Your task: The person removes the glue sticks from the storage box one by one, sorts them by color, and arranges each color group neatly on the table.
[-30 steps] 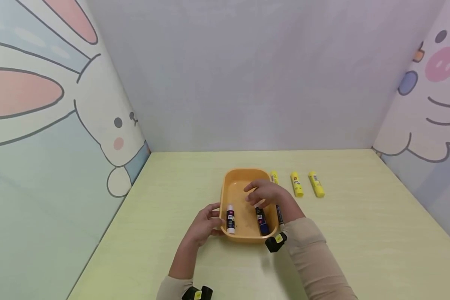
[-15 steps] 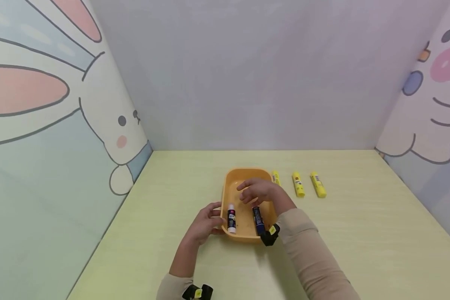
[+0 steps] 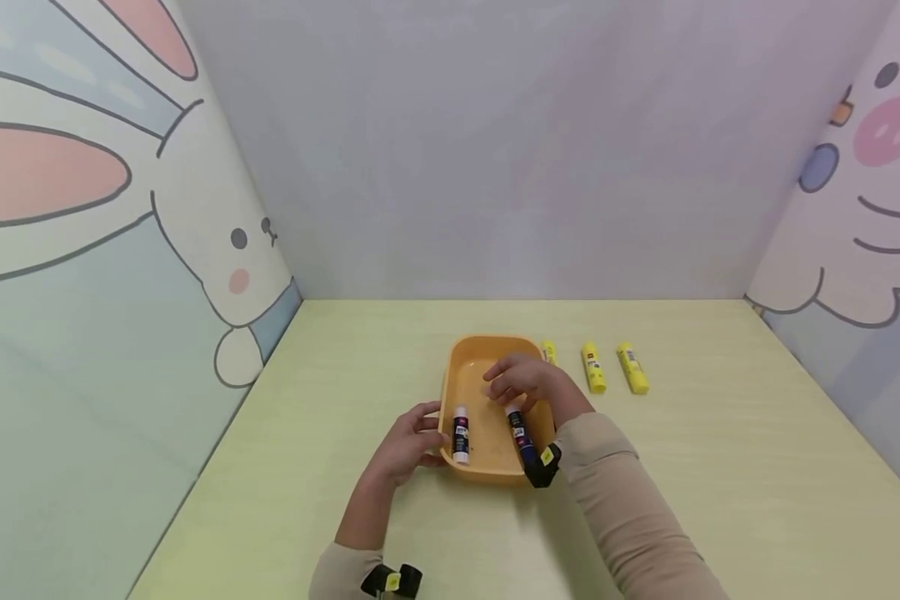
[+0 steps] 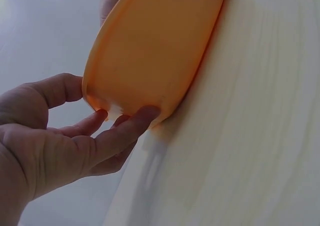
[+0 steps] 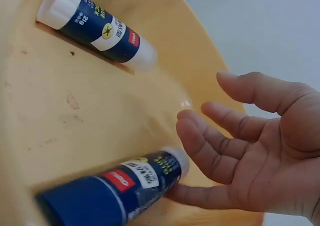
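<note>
An orange plastic basket (image 3: 495, 347) sits on the table. My left hand (image 3: 405, 446) grips its left side, the fingers against the outer wall (image 4: 150, 51) in the left wrist view. Inside lie two dark blue glue sticks: one with white ends (image 3: 461, 437) at left and one with a blue end (image 3: 520, 429) at right. My right hand (image 3: 525, 383) hovers over the basket with loose, spread fingers, holding nothing. In the right wrist view its little finger (image 5: 200, 196) is beside the blue-ended glue stick (image 5: 115, 193); whether they touch I cannot tell.
Three yellow glue sticks lie beyond the basket on the right: one (image 3: 550, 352) partly hidden by the basket, another (image 3: 593, 367) in the middle, a third (image 3: 633, 367) at the far right. Walls with cartoon animals flank the table (image 3: 720, 467).
My right hand shifted left and then slightly back right; the blue-ended glue stick's angle changed with it. A dark stick right of the basket, visible earlier, is now hidden. The left hand stayed.
</note>
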### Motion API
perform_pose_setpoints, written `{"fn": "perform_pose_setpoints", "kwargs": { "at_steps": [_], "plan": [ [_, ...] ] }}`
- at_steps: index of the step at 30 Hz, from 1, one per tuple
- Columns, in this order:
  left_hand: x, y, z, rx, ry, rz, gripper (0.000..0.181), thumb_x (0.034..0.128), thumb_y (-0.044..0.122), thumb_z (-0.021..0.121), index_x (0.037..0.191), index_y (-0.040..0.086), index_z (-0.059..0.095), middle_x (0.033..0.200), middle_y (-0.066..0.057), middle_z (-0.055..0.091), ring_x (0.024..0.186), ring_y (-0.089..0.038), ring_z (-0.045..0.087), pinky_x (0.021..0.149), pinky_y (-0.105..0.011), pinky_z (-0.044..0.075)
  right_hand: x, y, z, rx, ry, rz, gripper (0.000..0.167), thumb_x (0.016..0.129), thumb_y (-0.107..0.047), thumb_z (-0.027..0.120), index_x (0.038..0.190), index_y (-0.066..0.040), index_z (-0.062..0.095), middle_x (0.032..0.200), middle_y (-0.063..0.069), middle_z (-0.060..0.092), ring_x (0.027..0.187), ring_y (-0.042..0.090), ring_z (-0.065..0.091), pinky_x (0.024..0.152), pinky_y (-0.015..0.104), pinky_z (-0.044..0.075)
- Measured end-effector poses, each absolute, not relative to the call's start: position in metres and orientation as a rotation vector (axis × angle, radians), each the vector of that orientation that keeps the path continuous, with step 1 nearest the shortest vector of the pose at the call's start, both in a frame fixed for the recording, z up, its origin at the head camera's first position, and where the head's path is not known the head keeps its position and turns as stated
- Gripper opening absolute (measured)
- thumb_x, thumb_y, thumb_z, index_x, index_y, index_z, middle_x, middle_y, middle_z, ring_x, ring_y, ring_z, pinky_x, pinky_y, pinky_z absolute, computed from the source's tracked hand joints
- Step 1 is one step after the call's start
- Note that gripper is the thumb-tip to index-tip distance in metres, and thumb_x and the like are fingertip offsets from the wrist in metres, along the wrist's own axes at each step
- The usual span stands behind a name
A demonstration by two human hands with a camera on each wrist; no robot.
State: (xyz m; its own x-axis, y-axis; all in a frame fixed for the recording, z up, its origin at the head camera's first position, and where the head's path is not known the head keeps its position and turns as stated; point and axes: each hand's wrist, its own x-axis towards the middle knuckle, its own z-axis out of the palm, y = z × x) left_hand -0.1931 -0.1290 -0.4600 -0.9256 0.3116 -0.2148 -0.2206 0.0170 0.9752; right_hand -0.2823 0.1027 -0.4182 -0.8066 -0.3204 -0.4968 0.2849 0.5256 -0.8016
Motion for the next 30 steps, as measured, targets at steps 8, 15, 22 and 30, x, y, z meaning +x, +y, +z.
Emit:
{"fn": "perform_pose_setpoints", "kwargs": {
  "at_steps": [8, 15, 22, 30],
  "plan": [
    [-0.1933, -0.1287, -0.4602, 0.090, 1.924, 1.968, 0.060, 0.0809, -0.001, 0.060, 0.137, 0.001, 0.039, 0.119, -0.023, 0.050, 0.094, -0.033, 0.060, 0.069, -0.046, 0.054, -0.2837, 0.1004, -0.4243, -0.022, 2.111, -1.270, 0.042, 0.080, -0.007, 0.069, 0.120, -0.003, 0.056, 0.095, 0.013, 0.062, 0.080, 0.027, 0.060, 0.069, 0.039, 0.054],
    [-0.1944, -0.1287, -0.4611, 0.075, 1.931, 1.970, 0.060, 0.0807, -0.001, 0.060, 0.137, 0.002, 0.039, 0.118, -0.023, 0.050, 0.094, -0.033, 0.060, 0.069, -0.045, 0.054, -0.2846, 0.1000, -0.4269, -0.020, 2.076, -1.104, 0.037, 0.076, -0.004, 0.073, 0.111, -0.005, 0.060, 0.095, 0.017, 0.060, 0.075, 0.029, 0.062, 0.067, 0.038, 0.055],
    [-0.1945, -0.1282, -0.4599, 0.075, 1.926, 1.970, 0.061, 0.0808, -0.002, 0.059, 0.138, 0.002, 0.038, 0.119, -0.024, 0.050, 0.094, -0.033, 0.060, 0.069, -0.045, 0.054, -0.2823, 0.0970, -0.4212, 0.002, 2.066, -1.013, 0.032, 0.077, -0.002, 0.072, 0.105, -0.003, 0.059, 0.090, 0.017, 0.061, 0.072, 0.029, 0.062, 0.065, 0.038, 0.055],
    [-0.1912, -0.1253, -0.4555, 0.080, 1.926, 1.956, 0.061, 0.0810, -0.001, 0.060, 0.138, 0.001, 0.038, 0.121, -0.025, 0.049, 0.096, -0.035, 0.059, 0.069, -0.045, 0.054, -0.2774, 0.0977, -0.4228, 0.033, 2.103, -0.912, 0.025, 0.075, 0.002, 0.072, 0.097, -0.004, 0.061, 0.089, 0.017, 0.063, 0.075, 0.030, 0.063, 0.064, 0.039, 0.055]
  ]
}}
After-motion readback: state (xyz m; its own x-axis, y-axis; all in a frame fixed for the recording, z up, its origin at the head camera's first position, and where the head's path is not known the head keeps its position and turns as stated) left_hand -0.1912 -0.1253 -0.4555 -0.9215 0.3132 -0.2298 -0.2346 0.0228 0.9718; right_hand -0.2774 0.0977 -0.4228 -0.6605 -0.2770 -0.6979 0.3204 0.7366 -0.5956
